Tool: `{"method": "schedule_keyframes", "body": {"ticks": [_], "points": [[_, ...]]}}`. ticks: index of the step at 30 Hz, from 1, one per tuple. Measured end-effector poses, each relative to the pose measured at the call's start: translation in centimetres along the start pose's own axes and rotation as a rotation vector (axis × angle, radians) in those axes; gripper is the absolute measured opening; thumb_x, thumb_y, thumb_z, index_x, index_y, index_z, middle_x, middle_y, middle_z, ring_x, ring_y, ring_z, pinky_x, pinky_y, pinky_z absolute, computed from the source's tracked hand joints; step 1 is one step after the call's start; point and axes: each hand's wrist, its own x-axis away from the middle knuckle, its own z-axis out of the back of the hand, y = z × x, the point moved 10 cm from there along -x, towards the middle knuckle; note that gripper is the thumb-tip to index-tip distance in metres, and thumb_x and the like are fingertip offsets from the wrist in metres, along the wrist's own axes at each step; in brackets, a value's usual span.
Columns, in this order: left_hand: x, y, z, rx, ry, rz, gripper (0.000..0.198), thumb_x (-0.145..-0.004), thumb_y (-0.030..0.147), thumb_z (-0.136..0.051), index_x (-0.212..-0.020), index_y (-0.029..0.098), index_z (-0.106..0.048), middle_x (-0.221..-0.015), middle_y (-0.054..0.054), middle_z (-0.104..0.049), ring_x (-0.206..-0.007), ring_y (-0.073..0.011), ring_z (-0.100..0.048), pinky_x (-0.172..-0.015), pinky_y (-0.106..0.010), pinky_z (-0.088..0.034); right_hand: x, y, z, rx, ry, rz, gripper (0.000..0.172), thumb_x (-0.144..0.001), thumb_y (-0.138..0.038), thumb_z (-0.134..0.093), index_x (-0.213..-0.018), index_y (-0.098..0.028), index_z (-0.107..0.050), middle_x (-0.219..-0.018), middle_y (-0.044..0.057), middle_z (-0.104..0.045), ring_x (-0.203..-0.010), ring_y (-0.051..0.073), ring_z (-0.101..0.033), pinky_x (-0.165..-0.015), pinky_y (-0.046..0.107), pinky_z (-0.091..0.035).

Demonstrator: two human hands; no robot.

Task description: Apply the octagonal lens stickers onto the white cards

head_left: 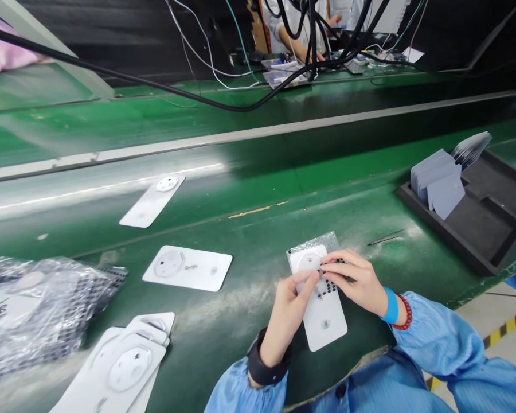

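A white rounded panel (325, 324) with a round raised part lies at the front of the green bench, below both my hands. Over it is a clear sheet with rows of black dots (328, 287). My left hand (290, 301) is closed, its thumb and index finger pinched at the sheet's left edge. From the right, my right hand (356, 280) also pinches at the sheet's upper part, with the fingertips close to those of my left hand. Anything small between the fingertips is hidden. A clear plastic piece (331, 241) shows behind the panel's top end.
Similar white panels (187, 268) lie to the left, one farther back (152, 201) and several stacked (129, 367). A plastic bag of black-dotted sheets (47, 310) is far left. Tweezers (386, 237) and a black tray (494, 229) with grey cards (438, 178) are right. A person works behind hanging cables (312, 40).
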Motion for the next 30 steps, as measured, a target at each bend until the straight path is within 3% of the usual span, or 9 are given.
{"method": "schedule_keyframes", "body": {"ticks": [4, 8, 14, 17, 23, 30], "points": [[0.2, 0.3, -0.1, -0.002, -0.025, 0.0, 0.036, -0.081, 0.046, -0.058, -0.083, 0.014, -0.076, -0.08, -0.008, -0.074, -0.082, -0.0246, -0.065, -0.077, -0.032, -0.049, -0.4, -0.5, -0.8, 0.106, -0.088, 0.079, 0.016, -0.095, -0.016, -0.054, -0.096, -0.018, -0.069, -0.096, 0.008, -0.07, -0.084, 0.018, -0.063, -0.072, 0.032, -0.055], [0.1, 0.5, -0.3, -0.043, -0.038, 0.004, 0.037, -0.08, 0.047, -0.057, -0.067, 0.015, -0.07, -0.068, -0.005, -0.067, -0.069, -0.0204, -0.057, -0.062, -0.028, -0.044, -0.3, -1.0, -1.5, 0.219, -0.174, 0.13, 0.02, -0.096, -0.014, -0.05, -0.087, -0.017, -0.067, -0.092, 0.008, -0.07, -0.081, 0.018, -0.062, -0.072, 0.034, -0.053], [-0.1, 0.4, -0.6, -0.098, -0.049, 0.012, 0.039, -0.079, 0.047, -0.056, -0.056, 0.016, -0.06, -0.055, 0.001, -0.05, -0.055, -0.0133, -0.042, -0.051, -0.024, -0.033, -0.5, 1.0, -2.2, 0.034, -0.258, -0.023, 0.013, -0.093, -0.017, -0.058, -0.08, -0.019, -0.062, -0.096, 0.006, -0.068, -0.087, 0.017, -0.065, -0.076, 0.03, -0.055], [-0.3, 0.2, -0.5, -0.113, -0.049, 0.019, 0.039, -0.079, 0.048, -0.056, -0.058, 0.016, -0.061, -0.055, 0.001, -0.05, -0.057, -0.0135, -0.042, -0.051, -0.024, -0.032, -0.3, 1.2, -2.3, 0.036, -0.242, 0.003, 0.014, -0.093, -0.017, -0.057, -0.08, -0.018, -0.062, -0.094, 0.006, -0.069, -0.085, 0.017, -0.065, -0.075, 0.03, -0.056], [-0.7, -0.9, 0.0, -0.104, -0.02, 0.058, 0.042, -0.079, 0.05, -0.053, -0.055, 0.015, -0.058, -0.052, 0.001, -0.047, -0.054, -0.0135, -0.041, -0.051, -0.025, -0.031, 1.0, -0.1, -3.0, 0.285, -0.204, 0.24, 0.015, -0.097, -0.014, -0.049, -0.096, -0.016, -0.064, -0.099, 0.009, -0.073, -0.088, 0.018, -0.07, -0.075, 0.03, -0.06], [-1.1, -1.3, -0.3, -0.081, -0.018, 0.074, 0.042, -0.081, 0.049, -0.052, -0.058, 0.014, -0.06, -0.055, 0.0, -0.055, -0.054, -0.0138, -0.046, -0.051, -0.025, -0.034, 1.5, 0.5, -4.2, 0.301, -0.257, 0.236, 0.018, -0.098, -0.014, -0.042, -0.095, -0.015, -0.06, -0.102, 0.011, -0.074, -0.091, 0.019, -0.073, -0.074, 0.028, -0.06]]}}
